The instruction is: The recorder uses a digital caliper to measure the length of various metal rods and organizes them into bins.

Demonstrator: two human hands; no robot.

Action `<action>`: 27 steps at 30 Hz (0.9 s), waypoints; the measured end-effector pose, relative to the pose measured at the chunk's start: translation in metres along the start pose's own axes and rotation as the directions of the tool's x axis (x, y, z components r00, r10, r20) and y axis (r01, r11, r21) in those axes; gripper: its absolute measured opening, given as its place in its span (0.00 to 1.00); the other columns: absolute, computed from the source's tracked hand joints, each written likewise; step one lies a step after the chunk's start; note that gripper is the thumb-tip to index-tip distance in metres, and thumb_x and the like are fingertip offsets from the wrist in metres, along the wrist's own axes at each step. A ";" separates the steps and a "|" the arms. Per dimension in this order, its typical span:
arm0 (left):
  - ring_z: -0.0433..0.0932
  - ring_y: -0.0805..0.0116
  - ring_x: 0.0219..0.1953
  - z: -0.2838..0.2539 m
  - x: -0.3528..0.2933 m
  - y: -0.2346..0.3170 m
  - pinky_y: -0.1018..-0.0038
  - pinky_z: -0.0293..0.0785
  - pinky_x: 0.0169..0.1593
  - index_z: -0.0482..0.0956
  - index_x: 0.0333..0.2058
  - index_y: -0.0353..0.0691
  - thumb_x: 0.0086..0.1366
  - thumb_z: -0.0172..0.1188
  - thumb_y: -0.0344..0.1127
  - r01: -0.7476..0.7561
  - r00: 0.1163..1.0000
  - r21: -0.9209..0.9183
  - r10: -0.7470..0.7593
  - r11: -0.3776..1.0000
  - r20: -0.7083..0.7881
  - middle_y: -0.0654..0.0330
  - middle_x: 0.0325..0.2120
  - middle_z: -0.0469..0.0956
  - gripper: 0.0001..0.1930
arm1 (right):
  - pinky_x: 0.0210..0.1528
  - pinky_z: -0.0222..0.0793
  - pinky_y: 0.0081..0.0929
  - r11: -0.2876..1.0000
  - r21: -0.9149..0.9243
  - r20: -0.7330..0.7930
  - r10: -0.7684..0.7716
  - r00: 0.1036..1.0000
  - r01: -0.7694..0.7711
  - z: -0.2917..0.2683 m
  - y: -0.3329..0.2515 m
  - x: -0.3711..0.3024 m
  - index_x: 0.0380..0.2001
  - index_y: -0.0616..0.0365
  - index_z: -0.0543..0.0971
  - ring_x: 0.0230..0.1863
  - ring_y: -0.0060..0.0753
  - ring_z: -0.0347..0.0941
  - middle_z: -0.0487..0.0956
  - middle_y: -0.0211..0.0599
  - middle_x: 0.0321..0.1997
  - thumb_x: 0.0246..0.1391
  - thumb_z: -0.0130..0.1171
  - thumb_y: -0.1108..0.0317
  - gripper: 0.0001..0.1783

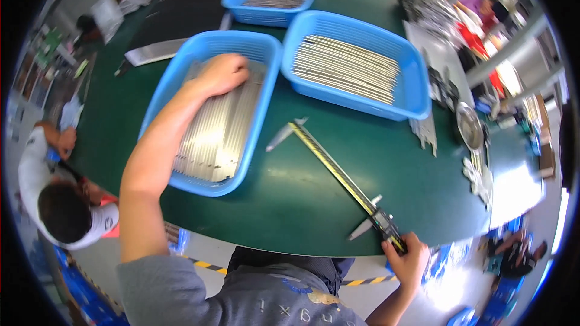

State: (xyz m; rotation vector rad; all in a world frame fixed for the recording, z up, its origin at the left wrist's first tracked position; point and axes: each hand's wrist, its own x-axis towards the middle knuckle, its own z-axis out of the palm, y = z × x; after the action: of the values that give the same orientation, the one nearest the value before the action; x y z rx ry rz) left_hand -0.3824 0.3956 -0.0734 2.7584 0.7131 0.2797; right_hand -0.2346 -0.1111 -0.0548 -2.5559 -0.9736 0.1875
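My right hand (411, 258) grips the end of a long digital caliper (336, 172) at the table's near edge. The caliper lies slantwise over the green tabletop, its slider close to my hand and its fixed jaw pointing away. Inside the left blue basket (249, 169), my left hand (225, 75) rests at the far part with curled fingers. Under it lie many thin silvery metal rods (219, 125) in rows. My fingertips are hidden, so what they hold cannot be seen.
A second blue basket (356, 107) with long metal rods stands to the right. Behind is a smaller blue basket (272, 19) of thin metal pieces. A black board (181, 15) lies back left. A metal strainer (469, 127) and white gloves (477, 181) sit at right. Other people work nearby.
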 end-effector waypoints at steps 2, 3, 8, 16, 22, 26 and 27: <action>0.75 0.44 0.34 0.002 -0.003 -0.004 0.53 0.69 0.40 0.77 0.26 0.34 0.56 0.53 0.38 -0.019 1.000 0.031 0.020 0.999 -0.023 0.43 0.29 0.76 0.12 | 0.20 0.62 0.36 0.999 -0.026 -0.013 -0.040 0.999 0.039 -0.008 -0.002 0.006 0.21 0.57 0.73 0.14 0.44 0.68 0.70 0.38 0.12 0.36 0.71 0.52 0.21; 0.74 0.43 0.36 0.003 -0.005 -0.006 0.53 0.68 0.40 0.76 0.26 0.33 0.57 0.53 0.37 -0.041 0.998 0.055 0.043 0.998 -0.036 0.44 0.31 0.74 0.12 | 0.21 0.63 0.37 0.997 -0.062 -0.020 -0.042 0.999 0.040 -0.012 -0.002 0.011 0.22 0.57 0.74 0.16 0.45 0.70 0.72 0.38 0.13 0.38 0.70 0.52 0.21; 0.71 0.44 0.36 0.000 -0.011 -0.011 0.57 0.65 0.40 0.70 0.28 0.31 0.64 0.51 0.34 -0.179 0.976 -0.017 0.176 0.984 -0.127 0.45 0.29 0.69 0.11 | 0.29 0.65 0.40 0.988 -0.016 -0.001 -0.155 0.988 0.155 -0.033 0.018 0.047 0.28 0.56 0.75 0.28 0.47 0.74 0.76 0.39 0.23 0.42 0.66 0.52 0.20; 0.74 0.59 0.44 -0.035 -0.019 0.056 0.68 0.69 0.47 0.74 0.42 0.33 0.65 0.51 0.30 -0.093 0.929 -0.101 0.050 0.990 -0.368 0.54 0.40 0.73 0.09 | 0.26 0.66 0.38 0.983 -0.072 -0.201 -0.178 0.963 0.167 -0.035 0.045 0.062 0.24 0.54 0.78 0.24 0.45 0.74 0.76 0.36 0.19 0.34 0.70 0.47 0.23; 0.62 0.53 0.62 -0.030 -0.101 0.199 0.66 0.58 0.62 0.61 0.61 0.31 0.64 0.54 0.41 -0.314 0.939 -0.279 0.253 0.908 -0.232 0.45 0.59 0.62 0.30 | 0.23 0.64 0.32 0.990 -0.136 -0.449 -0.103 0.888 0.046 -0.054 0.050 0.006 0.20 0.52 0.76 0.19 0.36 0.72 0.74 0.31 0.16 0.27 0.74 0.52 0.21; 0.63 0.56 0.63 0.000 -0.093 0.230 0.62 0.54 0.65 0.59 0.63 0.32 0.70 0.37 0.53 0.049 0.998 -0.933 0.011 0.357 0.056 0.50 0.60 0.65 0.32 | 0.25 0.65 0.31 0.994 -0.090 -0.490 -0.103 0.866 0.067 -0.062 0.057 -0.034 0.21 0.51 0.77 0.20 0.35 0.73 0.74 0.30 0.17 0.26 0.74 0.56 0.19; 0.69 0.53 0.58 0.004 -0.084 0.226 0.62 0.60 0.63 0.63 0.59 0.30 0.70 0.35 0.55 0.249 0.966 -0.958 0.033 0.143 0.256 0.46 0.56 0.69 0.33 | 0.26 0.66 0.31 0.995 -0.066 -0.450 -0.101 0.887 0.079 -0.062 0.058 -0.042 0.22 0.51 0.77 0.20 0.36 0.73 0.75 0.30 0.17 0.26 0.74 0.56 0.19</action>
State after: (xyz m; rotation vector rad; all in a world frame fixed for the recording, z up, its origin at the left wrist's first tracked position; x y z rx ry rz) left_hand -0.3529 0.1627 -0.0165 1.3424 0.3823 0.2604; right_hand -0.2147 -0.1979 -0.0223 -2.4194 -0.9107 -0.4479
